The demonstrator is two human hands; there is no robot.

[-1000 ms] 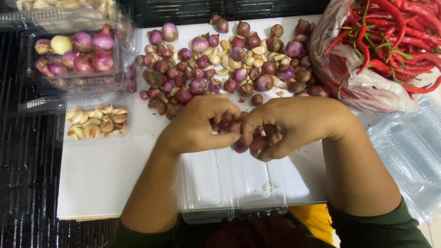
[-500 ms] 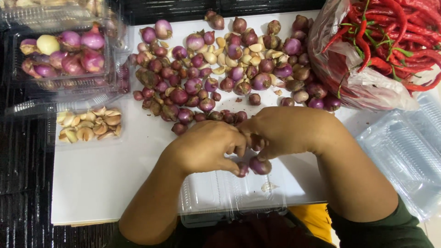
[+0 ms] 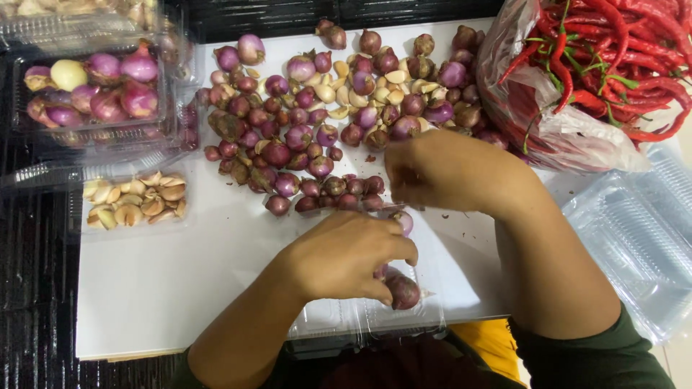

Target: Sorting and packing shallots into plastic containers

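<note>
My left hand (image 3: 346, 256) rests low on the white board (image 3: 173, 288), its fingers curled down over a few small purple shallots; one shallot (image 3: 404, 292) shows under the fingertips. The hand is over a flat clear plastic tray (image 3: 346, 328) at the board's front edge. My right hand (image 3: 450, 169) is higher up, at the near edge of the loose pile of shallots (image 3: 303, 137). Its fingers are bent toward the pile, and what they hold is hidden.
A clear box of larger shallots (image 3: 94, 94) stands at the back left, with a tray of garlic cloves (image 3: 137, 202) below it. A plastic bag of red chillies (image 3: 598, 72) lies at the back right. Clear plastic trays (image 3: 634, 238) lie on the right.
My hands were together over the clear tray with shallots between them. They have parted: the right hand has moved up to the pile, the left stays low over the shallots.
</note>
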